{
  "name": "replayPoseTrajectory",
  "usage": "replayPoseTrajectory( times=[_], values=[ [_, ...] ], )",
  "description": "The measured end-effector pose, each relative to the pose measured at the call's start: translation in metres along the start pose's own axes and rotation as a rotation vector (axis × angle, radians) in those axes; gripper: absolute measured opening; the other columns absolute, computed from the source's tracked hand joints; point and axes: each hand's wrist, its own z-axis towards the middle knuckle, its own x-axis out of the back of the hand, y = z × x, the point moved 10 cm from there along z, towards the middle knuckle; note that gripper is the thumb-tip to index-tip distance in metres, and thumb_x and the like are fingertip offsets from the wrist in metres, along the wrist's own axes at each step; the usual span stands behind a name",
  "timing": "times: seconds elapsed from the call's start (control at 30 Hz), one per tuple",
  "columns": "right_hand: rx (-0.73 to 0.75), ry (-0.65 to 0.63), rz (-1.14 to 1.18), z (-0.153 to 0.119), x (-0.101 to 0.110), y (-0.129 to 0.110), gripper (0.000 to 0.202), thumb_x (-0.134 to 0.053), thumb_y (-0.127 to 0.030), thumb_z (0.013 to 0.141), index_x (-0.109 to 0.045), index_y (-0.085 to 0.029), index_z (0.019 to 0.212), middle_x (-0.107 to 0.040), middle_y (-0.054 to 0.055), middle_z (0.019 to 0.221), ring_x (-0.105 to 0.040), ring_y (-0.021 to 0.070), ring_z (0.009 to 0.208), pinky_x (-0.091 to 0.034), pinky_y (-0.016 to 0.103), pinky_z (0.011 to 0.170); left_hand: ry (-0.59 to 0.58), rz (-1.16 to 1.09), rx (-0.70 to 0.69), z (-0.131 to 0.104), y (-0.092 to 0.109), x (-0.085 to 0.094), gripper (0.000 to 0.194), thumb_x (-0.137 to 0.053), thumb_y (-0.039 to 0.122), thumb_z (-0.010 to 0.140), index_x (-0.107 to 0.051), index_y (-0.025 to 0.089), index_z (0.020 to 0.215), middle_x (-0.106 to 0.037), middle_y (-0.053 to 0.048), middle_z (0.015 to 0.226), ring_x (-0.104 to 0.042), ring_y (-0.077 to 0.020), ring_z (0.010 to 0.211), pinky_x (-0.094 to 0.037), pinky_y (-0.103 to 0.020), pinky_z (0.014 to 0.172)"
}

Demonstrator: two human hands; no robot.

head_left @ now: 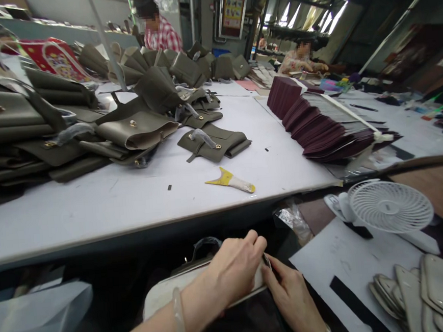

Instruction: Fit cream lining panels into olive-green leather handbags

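A cream-white bag (170,291) with a dark handle on top lies low in the middle of the view, below the table's front edge. My left hand (237,267) reaches over it from the left, its fingers bent and closed at the bag's right end. On that same end, my right hand (290,288) pinches the dark edge between thumb and fingers. The hands nearly touch each other. The exact part under my left fingertips is hidden.
Olive bag pieces (141,126) cover the left of the white table (105,206). A yellow-and-white tool (230,180) lies near its edge. Maroon panels (318,122) stand at right, above a white fan (391,206) and cream pieces (442,292). Two people work behind.
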Motion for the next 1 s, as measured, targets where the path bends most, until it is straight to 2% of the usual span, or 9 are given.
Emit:
replayPoseTrajectory(
  times=[0.07,0.17,0.3,0.4,0.5,0.63,0.73,1.0],
  values=[
    [0.004,0.003,-0.031,0.002,0.001,-0.004,0.041,-0.044,-0.042,0.096,-0.064,-0.018,0.124,-0.069,0.012,0.116,-0.063,0.0298,0.107,-0.049,0.036,0.089,-0.009,-0.059,0.031,0.012,-0.012,0.006,0.022,-0.049,0.010,0.081,-0.058,0.018,0.100,-0.059,-0.005,0.097,-0.064,-0.0203,0.067,-0.053,-0.033,0.056],
    [-0.007,-0.003,-0.032,0.004,0.000,-0.006,0.041,-0.042,-0.039,0.097,-0.063,-0.017,0.125,-0.069,0.011,0.115,-0.064,0.0280,0.103,-0.049,0.033,0.085,-0.043,-0.177,0.020,0.029,-0.026,0.006,0.023,-0.049,0.016,0.080,-0.068,0.021,0.092,-0.063,-0.006,0.100,-0.067,-0.0239,0.077,-0.055,-0.036,0.064],
    [-0.029,0.006,-0.014,0.005,0.000,-0.005,0.041,-0.041,-0.038,0.098,-0.063,-0.017,0.126,-0.071,0.010,0.109,-0.065,0.0261,0.095,-0.048,0.030,0.080,-0.113,-0.375,-0.050,0.043,-0.034,-0.012,0.030,-0.052,0.017,0.075,-0.075,0.024,0.094,-0.069,-0.004,0.109,-0.068,-0.0239,0.093,-0.054,-0.033,0.081],
    [-0.055,-0.010,-0.008,0.005,-0.002,-0.004,0.043,-0.039,-0.041,0.099,-0.064,-0.018,0.125,-0.072,0.009,0.104,-0.066,0.0249,0.087,-0.047,0.030,0.075,-0.158,-0.423,-0.077,0.047,-0.037,-0.026,0.034,-0.050,0.016,0.075,-0.076,0.024,0.096,-0.075,-0.003,0.099,-0.069,-0.0225,0.094,-0.053,-0.031,0.085],
    [-0.061,-0.026,-0.007,0.005,-0.004,-0.004,0.043,-0.038,-0.041,0.100,-0.062,-0.020,0.127,-0.071,0.009,0.108,-0.065,0.0250,0.094,-0.047,0.030,0.078,-0.168,-0.462,-0.092,0.047,-0.039,-0.033,0.035,-0.049,0.017,0.076,-0.075,0.023,0.098,-0.075,-0.005,0.100,-0.069,-0.0231,0.094,-0.052,-0.031,0.088],
    [-0.064,-0.049,-0.036,0.004,-0.006,-0.003,0.044,-0.034,-0.042,0.101,-0.060,-0.020,0.129,-0.068,0.010,0.113,-0.062,0.0248,0.101,-0.046,0.031,0.086,-0.187,-0.544,-0.098,0.047,-0.043,-0.042,0.036,-0.051,0.016,0.074,-0.076,0.023,0.098,-0.076,-0.004,0.100,-0.069,-0.0203,0.091,-0.051,-0.027,0.086],
    [-0.062,-0.024,-0.088,0.002,-0.004,-0.001,0.046,-0.033,-0.044,0.100,-0.060,-0.019,0.127,-0.066,0.011,0.108,-0.061,0.0245,0.096,-0.045,0.034,0.085,-0.210,-0.623,-0.077,0.049,-0.047,-0.048,0.034,-0.050,0.018,0.075,-0.076,0.023,0.096,-0.076,-0.002,0.097,-0.069,-0.0172,0.087,-0.051,-0.023,0.082],
    [-0.039,0.034,-0.069,-0.003,-0.002,-0.007,0.040,-0.034,-0.042,0.101,-0.065,-0.021,0.117,-0.066,0.008,0.098,-0.061,0.0214,0.089,-0.046,0.031,0.083,-0.244,-0.775,0.012,0.053,-0.056,-0.059,0.034,-0.049,0.019,0.073,-0.078,0.021,0.091,-0.076,-0.001,0.093,-0.068,-0.0170,0.085,-0.051,-0.022,0.077]
  ],
)
